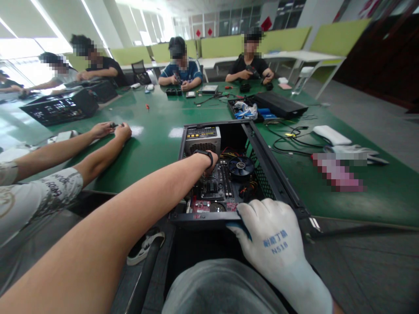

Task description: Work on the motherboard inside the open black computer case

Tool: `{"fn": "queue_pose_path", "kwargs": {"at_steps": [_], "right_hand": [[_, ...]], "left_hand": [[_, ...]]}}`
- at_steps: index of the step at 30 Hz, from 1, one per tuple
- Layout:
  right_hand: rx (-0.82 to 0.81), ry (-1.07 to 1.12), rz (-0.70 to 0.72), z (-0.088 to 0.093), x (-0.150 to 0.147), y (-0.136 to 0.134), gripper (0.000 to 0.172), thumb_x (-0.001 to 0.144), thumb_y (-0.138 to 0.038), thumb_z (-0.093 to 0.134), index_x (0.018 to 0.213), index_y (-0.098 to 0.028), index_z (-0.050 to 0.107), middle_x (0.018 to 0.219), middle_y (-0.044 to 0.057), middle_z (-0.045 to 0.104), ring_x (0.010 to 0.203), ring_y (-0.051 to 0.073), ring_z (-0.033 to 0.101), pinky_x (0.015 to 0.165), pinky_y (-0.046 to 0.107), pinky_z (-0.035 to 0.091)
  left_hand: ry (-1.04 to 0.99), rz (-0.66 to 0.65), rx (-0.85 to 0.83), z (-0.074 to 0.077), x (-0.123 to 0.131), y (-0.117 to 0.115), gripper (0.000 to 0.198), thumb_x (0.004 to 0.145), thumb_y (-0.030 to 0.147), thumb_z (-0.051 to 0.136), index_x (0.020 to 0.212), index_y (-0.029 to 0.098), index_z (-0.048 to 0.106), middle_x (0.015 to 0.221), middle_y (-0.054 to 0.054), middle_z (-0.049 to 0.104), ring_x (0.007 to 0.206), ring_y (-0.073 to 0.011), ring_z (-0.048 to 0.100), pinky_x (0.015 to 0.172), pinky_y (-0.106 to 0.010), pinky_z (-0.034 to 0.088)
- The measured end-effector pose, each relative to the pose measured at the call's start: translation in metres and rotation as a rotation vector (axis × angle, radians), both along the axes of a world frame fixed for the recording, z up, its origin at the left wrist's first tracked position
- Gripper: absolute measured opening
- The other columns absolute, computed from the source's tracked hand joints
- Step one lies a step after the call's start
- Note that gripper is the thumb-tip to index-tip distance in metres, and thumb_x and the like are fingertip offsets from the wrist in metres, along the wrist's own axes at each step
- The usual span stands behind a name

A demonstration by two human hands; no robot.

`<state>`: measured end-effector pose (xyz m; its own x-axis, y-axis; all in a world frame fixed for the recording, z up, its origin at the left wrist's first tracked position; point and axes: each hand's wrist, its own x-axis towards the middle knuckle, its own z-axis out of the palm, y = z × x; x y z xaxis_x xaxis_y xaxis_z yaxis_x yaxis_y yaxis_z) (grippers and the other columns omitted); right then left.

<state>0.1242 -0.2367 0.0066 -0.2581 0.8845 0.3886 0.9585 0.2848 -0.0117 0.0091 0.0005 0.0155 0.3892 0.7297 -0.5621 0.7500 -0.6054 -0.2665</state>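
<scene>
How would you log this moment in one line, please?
left hand: bare, inside computer case, grip hidden; right hand: gloved, holding case's near edge; power supply: case's far left corner; black fan: inside case

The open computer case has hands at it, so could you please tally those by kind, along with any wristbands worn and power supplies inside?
Bare left hand: 1
Gloved right hand: 1
Dark wristband: 1
Power supply: 1
Total: 4

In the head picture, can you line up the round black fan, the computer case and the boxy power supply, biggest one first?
1. Computer case, biggest by far
2. Power supply
3. Fan, smallest
</scene>
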Motion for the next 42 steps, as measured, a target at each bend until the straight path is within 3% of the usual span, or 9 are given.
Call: {"fn": "queue_pose_path", "kwargs": {"at_steps": [8,19,26,32,38,42], "right_hand": [[-0.010,-0.018,-0.006,-0.001,-0.001,0.000,0.024,0.076,-0.039,0.072,0.090,-0.023,0.061,0.077,0.003,0.056,0.075,0.022,0.042,0.068,0.035,0.019],[0.001,-0.020,-0.007,-0.001,-0.002,0.001,0.023,0.077,-0.039,0.071,0.089,-0.022,0.061,0.076,0.004,0.056,0.075,0.022,0.042,0.068,0.035,0.019],[0.002,-0.021,-0.003,0.000,-0.002,0.000,0.022,0.077,-0.038,0.071,0.089,-0.022,0.062,0.076,0.004,0.056,0.073,0.021,0.041,0.068,0.035,0.018],[-0.006,-0.011,-0.013,0.000,-0.002,0.001,0.023,0.076,-0.038,0.072,0.089,-0.023,0.061,0.075,0.004,0.056,0.074,0.021,0.041,0.067,0.035,0.018],[0.007,-0.010,0.007,-0.001,-0.001,0.001,0.024,0.076,-0.039,0.071,0.090,-0.022,0.061,0.076,0.003,0.056,0.074,0.021,0.042,0.068,0.035,0.019],[0.011,-0.011,0.009,-0.001,-0.002,0.001,0.023,0.076,-0.039,0.072,0.088,-0.022,0.061,0.075,0.003,0.056,0.074,0.022,0.042,0.068,0.035,0.019]], "left_hand": [[0.008,-0.014,0.020,-0.005,-0.001,0.003,0.049,0.046,0.025,0.087,0.093,0.016,0.079,0.086,-0.008,0.077,0.094,-0.0269,0.068,0.093,-0.031,0.051],[-0.068,0.041,-0.003,-0.001,0.000,0.001,0.050,0.048,0.017,0.086,0.096,0.006,0.078,0.100,-0.018,0.075,0.099,-0.0338,0.068,0.094,-0.037,0.052],[0.018,0.021,-0.015,0.005,0.001,-0.006,0.043,0.054,0.017,0.084,0.096,0.009,0.078,0.100,-0.015,0.075,0.100,-0.0298,0.068,0.097,-0.034,0.050],[-0.086,0.095,-0.008,-0.002,0.000,0.000,0.049,0.046,0.017,0.087,0.094,0.010,0.079,0.097,-0.015,0.076,0.102,-0.0347,0.067,0.097,-0.038,0.050],[0.000,-0.012,0.006,-0.007,-0.001,0.005,0.057,0.047,0.026,0.087,0.101,0.010,0.078,0.102,-0.014,0.075,0.100,-0.0303,0.068,0.094,-0.031,0.050],[-0.051,0.028,0.016,-0.009,-0.003,0.006,0.056,0.045,0.026,0.088,0.098,0.013,0.079,0.099,-0.012,0.076,0.099,-0.0313,0.068,0.091,-0.032,0.051]]}}
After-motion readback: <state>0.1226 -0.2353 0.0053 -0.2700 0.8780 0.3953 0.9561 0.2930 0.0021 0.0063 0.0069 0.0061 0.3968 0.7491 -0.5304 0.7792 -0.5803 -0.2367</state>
